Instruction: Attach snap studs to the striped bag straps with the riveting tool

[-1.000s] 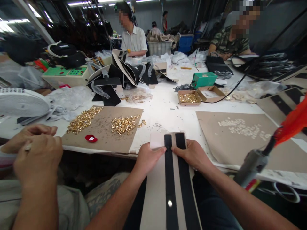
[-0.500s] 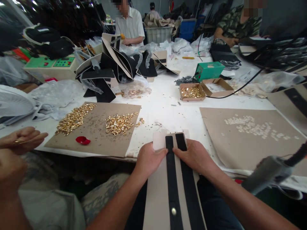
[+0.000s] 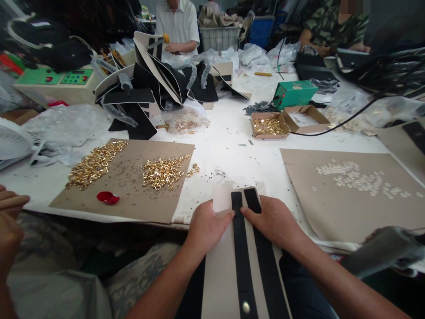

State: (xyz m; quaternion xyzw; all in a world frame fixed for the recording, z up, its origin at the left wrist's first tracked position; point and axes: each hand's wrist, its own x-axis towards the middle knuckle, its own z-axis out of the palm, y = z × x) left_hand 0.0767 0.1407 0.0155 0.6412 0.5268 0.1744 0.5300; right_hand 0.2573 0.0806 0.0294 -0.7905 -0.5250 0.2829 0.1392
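Note:
A long beige panel [image 3: 218, 274] with two black straps lies across my lap, its far end against the table edge. My left hand [image 3: 208, 225] grips its left side, thumb pressed on the upper part of the left strap [image 3: 241, 248]. From the other side my right hand [image 3: 270, 219] holds the panel too, its thumb meeting the same strap close to the left thumb. Fingers of both hands are hidden under the panel. A round gold snap [image 3: 246, 307] sits on the strap near my body.
Gold metal rings [image 3: 162, 172] and a red cup [image 3: 107, 197] lie on a brown sheet at left. White small pieces [image 3: 358, 177] lie on another sheet at right. A grey tool [image 3: 387, 250] stands at lower right. A co-worker's hand [image 3: 11, 208] is at far left.
My view has shifted slightly, and both hands keep their grip on the panel with the thumbs at the strap. The co-worker's hands at left have moved toward the frame's edge.

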